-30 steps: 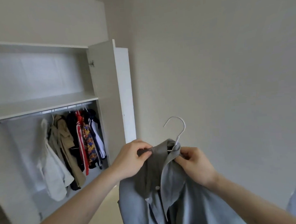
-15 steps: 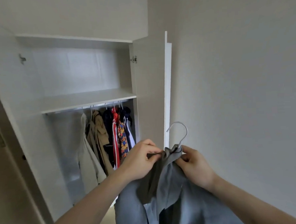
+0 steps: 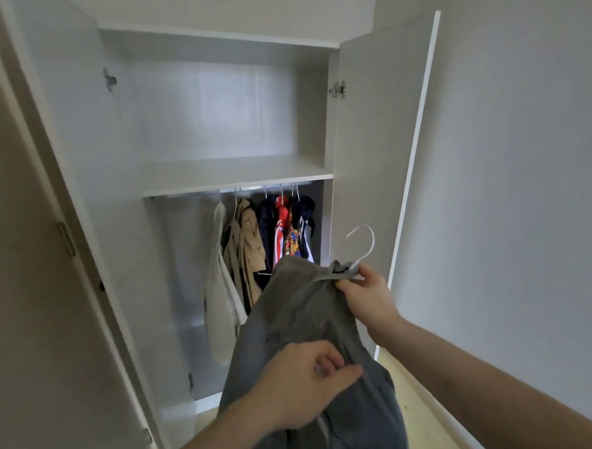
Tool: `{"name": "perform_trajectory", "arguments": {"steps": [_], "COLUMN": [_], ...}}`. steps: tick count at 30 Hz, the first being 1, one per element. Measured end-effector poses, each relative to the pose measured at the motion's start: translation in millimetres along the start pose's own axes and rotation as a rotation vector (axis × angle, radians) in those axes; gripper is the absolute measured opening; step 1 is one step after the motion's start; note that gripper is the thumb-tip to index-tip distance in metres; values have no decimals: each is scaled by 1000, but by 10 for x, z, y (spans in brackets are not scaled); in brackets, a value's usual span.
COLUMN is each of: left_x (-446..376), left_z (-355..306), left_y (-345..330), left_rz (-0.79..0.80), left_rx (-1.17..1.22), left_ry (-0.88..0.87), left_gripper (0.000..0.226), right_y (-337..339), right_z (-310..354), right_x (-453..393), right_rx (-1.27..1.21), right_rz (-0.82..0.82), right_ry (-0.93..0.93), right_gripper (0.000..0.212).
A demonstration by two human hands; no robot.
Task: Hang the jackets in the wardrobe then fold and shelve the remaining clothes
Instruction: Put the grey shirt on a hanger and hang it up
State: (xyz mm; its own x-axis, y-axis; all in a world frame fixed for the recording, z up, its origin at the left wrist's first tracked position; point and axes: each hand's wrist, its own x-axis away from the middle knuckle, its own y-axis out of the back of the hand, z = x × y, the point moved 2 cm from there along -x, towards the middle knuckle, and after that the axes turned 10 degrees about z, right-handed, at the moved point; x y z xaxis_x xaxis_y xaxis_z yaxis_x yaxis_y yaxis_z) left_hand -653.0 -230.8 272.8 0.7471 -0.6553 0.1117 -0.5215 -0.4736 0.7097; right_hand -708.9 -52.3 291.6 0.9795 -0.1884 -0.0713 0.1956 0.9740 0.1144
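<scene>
A grey jacket (image 3: 306, 313) hangs on a white hanger (image 3: 363, 244) in front of the open wardrobe (image 3: 237, 174). My right hand (image 3: 370, 297) pinches the collar at the base of the hanger hook. Lower down, my left hand (image 3: 303, 382) grips the jacket's fabric with curled fingers. Several jackets (image 3: 254, 247) hang on the rail (image 3: 231, 192) under the shelf, bunched toward the right. The hook is below the rail and to its right.
The wardrobe's right door (image 3: 379, 144) stands open just behind the hanger, and the left door (image 3: 65, 236) is open at the left. A white wall (image 3: 511, 178) fills the right side. The rail's left half carries no hangers.
My view has swung to face the wardrobe from closer up. My left hand has left the collar and dropped to the jacket's body; my right hand still holds the collar by the hook.
</scene>
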Motion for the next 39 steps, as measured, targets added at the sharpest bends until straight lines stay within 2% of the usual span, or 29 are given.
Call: {"name": "perform_trajectory", "arguments": {"steps": [2,5,7,10,13,17,21,24,27,30,36,39], "left_x": [-171,-503,-756,-1152,-1470,-1727,-1816,-1765,-1703,-1638,-1483,-1456], "left_z": [62,128,196,377,628,895,1062,1198,1301,1443,1914,2183], "left_y": [-46,-33,24,101,179,381,579,694,815,956,1273,1482], "left_rz": [35,4,-29,-89,-233,-502,-597,-651,-703,-717,-640,-626], "left_rx": [33,-27,-52,-110,-135,-70,-68,-76,-63,-74,-183,-231], "left_ry": [104,187,223,305,370,377,412,462,470,487,473,403], "left_gripper": [62,68,55,34,21,26,30,28,33,33,27,22], "right_y": [-117,-242,-279,-263,-179,-172,-391,-572,-749,-930,-1329,-1579], "right_z": [-63,-159,-244,-360,-386,-346,-328,-343,-345,-357,-383,-418], "right_x": [-272,-704,-995,-1431,-1844,-2368,-2698,-2892,-3074,-3222,-3576,-3728], "right_rx": [-49,-146,-219,-270,-270,-239,-199,-111,82,164,319,417], "right_rz": [-4,5,38,88,162,326,510,606,673,720,752,770], "right_ry": [-17,-53,-108,-165,-169,-171,-205,-144,-19,87,255,347], "right_gripper": [6,16,10,15,17,19,19,23,33,27,6,12]}}
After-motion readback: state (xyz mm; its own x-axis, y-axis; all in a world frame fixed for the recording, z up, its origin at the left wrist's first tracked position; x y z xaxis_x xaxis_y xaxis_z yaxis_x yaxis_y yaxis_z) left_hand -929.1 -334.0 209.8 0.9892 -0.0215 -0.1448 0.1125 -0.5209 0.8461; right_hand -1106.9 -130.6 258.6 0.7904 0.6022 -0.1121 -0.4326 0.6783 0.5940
